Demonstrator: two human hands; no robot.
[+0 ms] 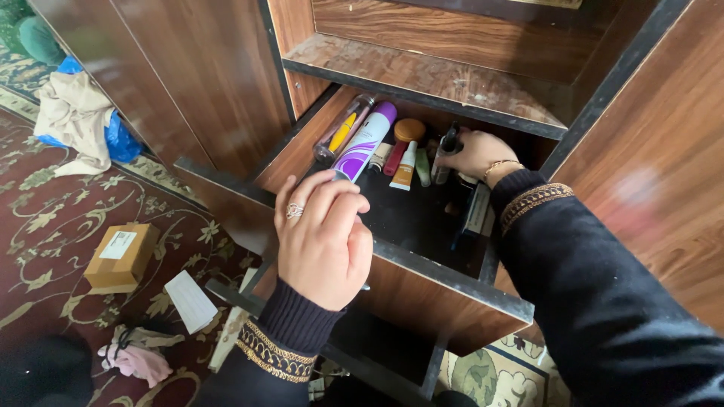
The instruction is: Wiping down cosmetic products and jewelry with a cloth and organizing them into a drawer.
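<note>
The left hand is nearest, hovering over the front edge of the open drawer, its fingers curled in around the near end of a white and purple spray can; a ring sits on 1 finger. The can lies on its side along the left of the drawer, its purple cap pointing to the back. Just left of the can, against the drawer's left wall, lies a clear tube with yellow and pink inside. Right of the can, at the drawer's back, stand a small white tube with an orange end, a red stick, a pale green bottle and a round orange jar. Further right, the right hand reaches into the drawer's back right corner, fingers closed around a dark-capped bottle; a gold bracelet is on the wrist. Above the drawer runs a worn wooden shelf. Left of the drawer, on the patterned carpet, lie a cardboard box, a white paper and bundled cloth.
</note>
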